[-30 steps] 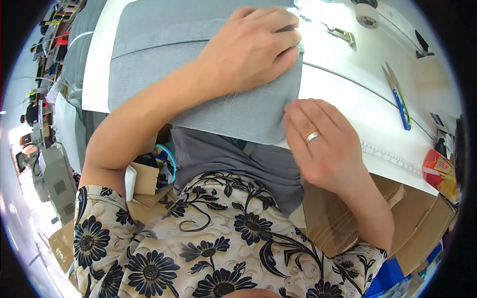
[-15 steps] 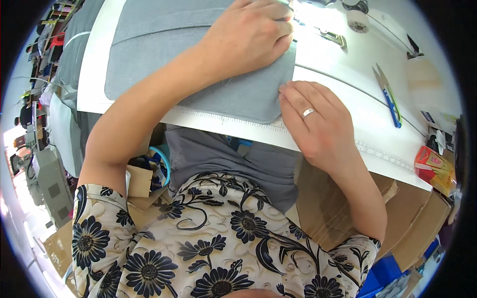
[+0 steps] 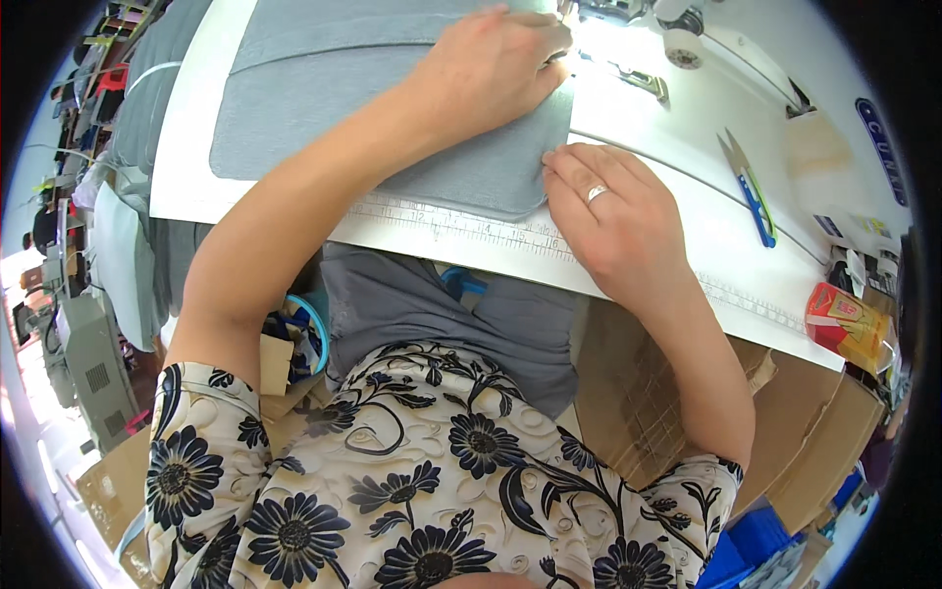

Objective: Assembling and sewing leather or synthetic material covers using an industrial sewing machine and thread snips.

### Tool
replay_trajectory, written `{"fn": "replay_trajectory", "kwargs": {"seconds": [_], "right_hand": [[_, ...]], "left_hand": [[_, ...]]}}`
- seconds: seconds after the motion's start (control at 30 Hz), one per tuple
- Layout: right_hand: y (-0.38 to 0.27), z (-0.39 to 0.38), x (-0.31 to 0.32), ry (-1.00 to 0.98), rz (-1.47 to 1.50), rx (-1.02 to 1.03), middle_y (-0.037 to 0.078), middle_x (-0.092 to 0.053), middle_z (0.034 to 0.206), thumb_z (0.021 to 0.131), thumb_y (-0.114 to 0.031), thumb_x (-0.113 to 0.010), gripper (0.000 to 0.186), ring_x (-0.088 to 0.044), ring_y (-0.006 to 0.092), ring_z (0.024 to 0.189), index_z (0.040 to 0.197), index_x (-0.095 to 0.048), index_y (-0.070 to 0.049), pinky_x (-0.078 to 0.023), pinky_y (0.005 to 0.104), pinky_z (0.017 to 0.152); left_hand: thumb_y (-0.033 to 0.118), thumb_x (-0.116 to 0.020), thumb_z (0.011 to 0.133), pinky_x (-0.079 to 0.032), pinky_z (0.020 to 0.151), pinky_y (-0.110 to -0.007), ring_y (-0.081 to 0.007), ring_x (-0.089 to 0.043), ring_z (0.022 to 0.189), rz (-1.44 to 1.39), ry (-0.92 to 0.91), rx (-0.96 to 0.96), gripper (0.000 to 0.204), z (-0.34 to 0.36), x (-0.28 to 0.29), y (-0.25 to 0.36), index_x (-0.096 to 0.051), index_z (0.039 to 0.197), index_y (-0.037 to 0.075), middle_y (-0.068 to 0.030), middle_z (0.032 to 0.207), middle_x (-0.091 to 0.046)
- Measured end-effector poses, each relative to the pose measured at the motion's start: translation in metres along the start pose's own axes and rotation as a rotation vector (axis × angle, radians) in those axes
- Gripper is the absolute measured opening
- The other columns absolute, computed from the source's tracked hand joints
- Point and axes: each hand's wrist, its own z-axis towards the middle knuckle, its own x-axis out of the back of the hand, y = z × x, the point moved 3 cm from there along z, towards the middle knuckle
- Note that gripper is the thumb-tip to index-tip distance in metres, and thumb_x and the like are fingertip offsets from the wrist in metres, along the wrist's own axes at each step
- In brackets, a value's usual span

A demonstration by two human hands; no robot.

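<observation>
A grey fabric piece [image 3: 324,118] with rounded corners and a crosswise seam lies flat on the white table, its far edge cut off by the picture. My left hand [image 3: 500,67] rests on its right part, fingers curled and pressed to the cloth near the lit sewing machine's needle area [image 3: 589,39]; its fingertips are partly hidden. Beside the near right corner, my right hand [image 3: 623,211], with a ring on one finger, pinches the fabric's right edge between thumb and fingers.
A printed ruler scale [image 3: 471,228] runs along the table's near edge. To the right lie blue-and-green-handled snips [image 3: 754,196] and a red-and-yellow packet [image 3: 846,319]. Cardboard [image 3: 633,393] stands below the table; a blue-rimmed bin [image 3: 319,334] is under its left side.
The fabric has slid a little away from me, baring more of the ruler scale. Both hands have moved slightly with it, keeping their holds. The whole view has shifted a little.
</observation>
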Motion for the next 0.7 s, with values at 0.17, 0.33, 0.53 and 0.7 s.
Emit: {"fn": "replay_trajectory", "kwargs": {"seconds": [0.17,0.33,0.53,0.7], "right_hand": [[0.023,0.001,-0.002,0.014,-0.055,-0.002,0.015,-0.068,0.100,0.072,-0.007,-0.062,0.021,-0.066,0.0269,0.096,0.090,-0.065,0.004,-0.052,0.0366,0.088],[0.023,0.001,-0.002,0.018,-0.068,-0.005,0.014,-0.069,0.099,0.073,-0.007,-0.062,0.020,-0.066,0.0266,0.095,0.089,-0.065,0.003,-0.053,0.0363,0.085],[0.047,0.016,-0.014,0.058,-0.078,-0.043,0.009,-0.070,0.095,0.075,-0.008,-0.062,0.015,-0.068,0.0238,0.093,0.089,-0.065,-0.002,-0.055,0.0354,0.079],[0.062,0.019,-0.023,0.160,-0.136,-0.081,0.005,-0.071,0.090,0.082,-0.011,-0.062,0.009,-0.068,0.0210,0.092,0.088,-0.067,-0.006,-0.053,0.0372,0.079]], "left_hand": [[0.014,-0.058,0.090,-0.045,0.103,-0.046,-0.0389,-0.063,0.104,0.044,-0.013,-0.049,0.021,0.009,-0.007,-0.005,-0.065,0.092,-0.006,-0.0244,0.104,-0.067],[0.012,-0.066,0.089,-0.050,0.099,-0.045,-0.0287,-0.066,0.109,0.142,0.091,-0.156,0.022,-0.040,-0.009,0.021,-0.070,0.108,0.002,-0.0128,0.110,-0.071],[0.021,-0.065,0.092,-0.048,0.103,-0.042,-0.0305,-0.065,0.110,0.259,-0.036,-0.158,0.026,-0.015,-0.006,-0.005,-0.070,0.109,0.002,-0.0152,0.114,-0.069],[0.016,-0.062,0.090,-0.046,0.102,-0.048,-0.0363,-0.063,0.111,-0.075,-0.044,-0.180,0.023,0.002,-0.010,-0.030,-0.069,0.098,-0.005,-0.0220,0.112,-0.068]]}}
